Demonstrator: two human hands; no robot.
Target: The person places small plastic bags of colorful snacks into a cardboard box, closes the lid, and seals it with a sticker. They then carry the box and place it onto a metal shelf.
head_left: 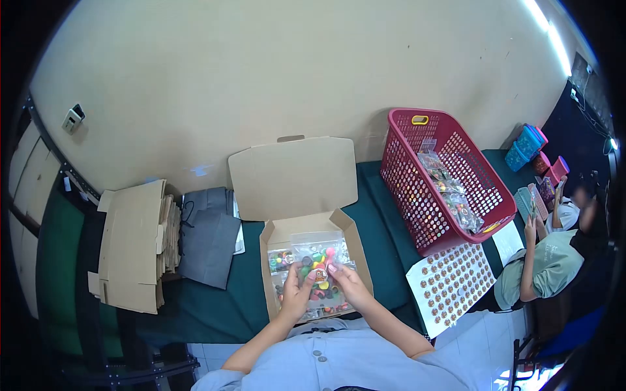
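Note:
Between my two hands is a clear plastic bag of colorful candies (319, 255) with a round sticker on its front. My left hand (297, 293) grips its left side and my right hand (350, 287) its right side, thumbs on the front. The bag is held above an open cardboard box (268, 251), whose lid (293, 179) stands up at the back. Inside the box lie more clear candy bags (280, 260), partly hidden by my hands and the held bag.
Right of the box stands a maroon plastic basket (417, 221) with candy bags inside, behind a sheet of round stickers (450, 287). Flattened cardboard boxes (134, 244) and dark paper bags (208, 244) are on the left. Two people (541, 267) sit at the far right.

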